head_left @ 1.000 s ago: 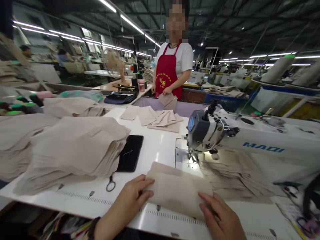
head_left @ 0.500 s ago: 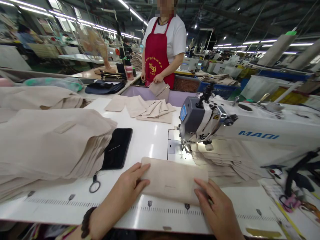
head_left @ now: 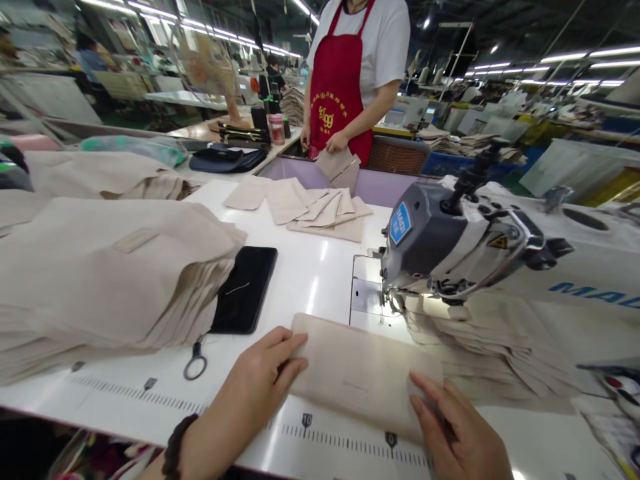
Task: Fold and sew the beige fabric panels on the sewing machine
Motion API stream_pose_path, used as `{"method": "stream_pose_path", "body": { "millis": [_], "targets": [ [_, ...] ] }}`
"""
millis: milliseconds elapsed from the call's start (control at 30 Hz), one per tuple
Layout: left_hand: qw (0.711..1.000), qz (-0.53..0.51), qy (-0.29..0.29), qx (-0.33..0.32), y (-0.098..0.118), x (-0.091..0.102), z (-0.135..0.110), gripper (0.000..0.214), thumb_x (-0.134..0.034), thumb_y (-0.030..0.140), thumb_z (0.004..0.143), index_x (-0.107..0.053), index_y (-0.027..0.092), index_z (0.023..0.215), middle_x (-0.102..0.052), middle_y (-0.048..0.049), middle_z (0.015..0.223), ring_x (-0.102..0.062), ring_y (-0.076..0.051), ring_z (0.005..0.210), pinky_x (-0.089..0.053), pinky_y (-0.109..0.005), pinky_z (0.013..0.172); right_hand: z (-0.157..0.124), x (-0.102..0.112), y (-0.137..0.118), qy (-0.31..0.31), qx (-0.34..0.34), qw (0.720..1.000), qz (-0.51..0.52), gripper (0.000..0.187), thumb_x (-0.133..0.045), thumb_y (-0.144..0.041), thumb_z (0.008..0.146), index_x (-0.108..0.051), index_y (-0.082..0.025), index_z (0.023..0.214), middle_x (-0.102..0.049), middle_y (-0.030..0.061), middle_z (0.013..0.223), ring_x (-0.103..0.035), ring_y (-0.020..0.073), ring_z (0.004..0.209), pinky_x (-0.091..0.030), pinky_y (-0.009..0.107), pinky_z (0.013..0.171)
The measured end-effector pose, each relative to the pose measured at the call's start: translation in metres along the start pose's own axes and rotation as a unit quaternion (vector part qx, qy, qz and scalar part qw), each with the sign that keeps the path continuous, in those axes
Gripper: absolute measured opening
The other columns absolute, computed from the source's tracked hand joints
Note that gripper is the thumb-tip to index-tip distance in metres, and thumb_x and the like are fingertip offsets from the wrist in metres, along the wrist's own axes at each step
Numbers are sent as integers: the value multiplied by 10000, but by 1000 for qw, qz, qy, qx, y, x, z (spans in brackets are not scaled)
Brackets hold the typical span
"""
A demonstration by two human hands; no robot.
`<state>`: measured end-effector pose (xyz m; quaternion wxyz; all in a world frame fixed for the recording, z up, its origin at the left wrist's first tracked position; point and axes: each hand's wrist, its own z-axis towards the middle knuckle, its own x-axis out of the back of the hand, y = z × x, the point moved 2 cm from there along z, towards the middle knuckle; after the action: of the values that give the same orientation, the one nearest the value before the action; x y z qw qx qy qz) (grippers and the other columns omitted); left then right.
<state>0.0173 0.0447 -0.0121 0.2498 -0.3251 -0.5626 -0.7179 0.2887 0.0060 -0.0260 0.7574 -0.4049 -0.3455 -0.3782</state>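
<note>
A flat, rectangular piece of beige fabric point(head_left: 360, 377) with a short slit-like mark lies on the white table in front of the sewing machine point(head_left: 440, 247). My left hand point(head_left: 265, 373) pinches its left end between thumb and fingers. At the other end, my right hand point(head_left: 455, 417) grips the edge, thumb and fingers closed on the cloth. The needle area of the machine is just beyond the fabric, apart from it. Under the machine arm, to the right, lies a fanned stack of beige pieces point(head_left: 505, 353).
On the left sits a big pile of beige panels point(head_left: 100, 267), with a black phone point(head_left: 247, 290) and its ring strap point(head_left: 195, 365) beside it. More loose pieces point(head_left: 320, 207) lie at the back. A co-worker in a red apron point(head_left: 335, 93) stands across, holding fabric.
My view has tilted and come nearer, so the sewing machine looks larger and farther right. Both hands keep the same hold on the fabric, which has hardly moved on the table.
</note>
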Motion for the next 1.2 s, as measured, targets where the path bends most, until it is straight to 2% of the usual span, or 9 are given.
{"method": "stream_pose_path", "body": {
  "millis": [367, 767, 1200],
  "targets": [
    [999, 11, -14, 27, 6, 1, 2, 263, -453, 204, 838, -624, 134, 1026, -553, -32, 831, -558, -134, 746, -487, -263, 726, 6, -3, -1, -33, 2, 999, -41, 300, -420, -339, 888, -574, -183, 1092, -638, 70, 895, -648, 172, 799, -535, 217, 621],
    [1000, 14, -6, 12, 2, -1, 3, 249, -461, 196, 850, -592, 145, 1055, -526, -27, 847, -544, -130, 739, -475, -263, 696, 8, -1, -3, -22, 28, 992, -123, 341, -376, -360, 905, -587, -159, 1081, -646, 100, 949, -656, 179, 774, -528, 208, 539],
    [999, 23, -30, 36, 4, 0, 3, 250, -446, 209, 859, -582, 161, 1062, -528, -33, 882, -550, -143, 774, -468, -282, 735, 8, -2, -4, -31, 40, 992, -118, 333, -376, -351, 911, -566, -145, 1091, -638, 95, 926, -651, 164, 751, -514, 192, 525]
  ]
}}
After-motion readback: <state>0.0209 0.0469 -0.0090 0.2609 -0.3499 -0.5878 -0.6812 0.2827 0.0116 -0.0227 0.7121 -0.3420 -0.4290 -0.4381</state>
